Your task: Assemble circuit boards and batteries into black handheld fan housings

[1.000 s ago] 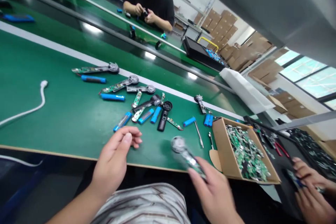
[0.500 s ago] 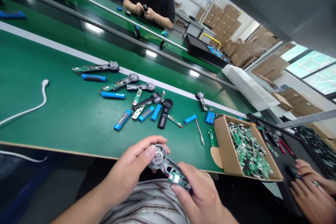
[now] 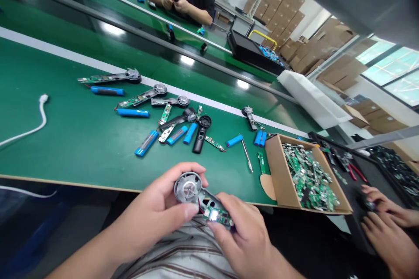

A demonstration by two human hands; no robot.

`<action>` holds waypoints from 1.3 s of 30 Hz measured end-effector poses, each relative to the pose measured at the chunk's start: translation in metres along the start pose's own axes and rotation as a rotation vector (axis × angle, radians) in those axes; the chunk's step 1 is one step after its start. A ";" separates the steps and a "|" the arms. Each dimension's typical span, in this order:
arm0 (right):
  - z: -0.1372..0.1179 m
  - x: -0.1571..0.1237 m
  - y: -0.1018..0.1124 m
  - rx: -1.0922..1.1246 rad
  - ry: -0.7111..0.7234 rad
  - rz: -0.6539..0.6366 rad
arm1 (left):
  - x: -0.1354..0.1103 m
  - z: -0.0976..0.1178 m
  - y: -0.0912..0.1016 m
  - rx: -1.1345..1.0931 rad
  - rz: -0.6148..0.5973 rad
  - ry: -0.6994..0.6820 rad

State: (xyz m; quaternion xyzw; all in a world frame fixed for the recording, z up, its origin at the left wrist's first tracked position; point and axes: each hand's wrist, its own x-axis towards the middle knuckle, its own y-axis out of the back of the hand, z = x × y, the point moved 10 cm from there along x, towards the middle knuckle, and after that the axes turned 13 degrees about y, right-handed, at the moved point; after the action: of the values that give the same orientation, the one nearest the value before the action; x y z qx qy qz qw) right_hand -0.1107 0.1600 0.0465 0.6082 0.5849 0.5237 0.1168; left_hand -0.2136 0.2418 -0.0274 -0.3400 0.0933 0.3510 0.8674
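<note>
Above the worktop [image 3: 75, 148], the left hand [image 3: 149, 213] closes round a motor housing [image 3: 187, 187], the right hand [image 3: 245, 244] pinching its circuit board [image 3: 214, 216]. Go easy on those wires [image 3: 199, 205].

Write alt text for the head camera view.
The left hand and right hand hold a round motor housing joined to a green circuit board, above a green workbench strewn with blue cylindrical cells and similar motor-and-board assemblies. A cardboard box of circuit boards sits to the right.
</note>
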 end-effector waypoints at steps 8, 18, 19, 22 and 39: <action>0.002 -0.002 -0.001 0.017 -0.005 -0.001 | 0.000 0.003 0.000 -0.007 0.061 0.006; -0.001 -0.001 -0.002 -0.010 0.008 0.003 | 0.002 0.004 -0.001 -0.088 0.063 0.025; 0.000 -0.001 -0.002 -0.015 0.007 0.010 | 0.002 0.003 0.000 -0.067 0.071 0.027; 0.001 -0.002 -0.002 -0.018 0.000 0.026 | 0.003 0.002 0.001 -0.026 0.070 0.006; 0.006 -0.006 0.000 -0.057 -0.017 0.069 | 0.006 0.000 -0.002 -0.092 -0.088 -0.024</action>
State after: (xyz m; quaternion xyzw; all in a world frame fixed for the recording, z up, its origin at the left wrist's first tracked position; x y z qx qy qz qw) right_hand -0.1045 0.1576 0.0406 0.6288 0.5474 0.5389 0.1207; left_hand -0.2078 0.2439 -0.0281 -0.3790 0.0514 0.3205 0.8666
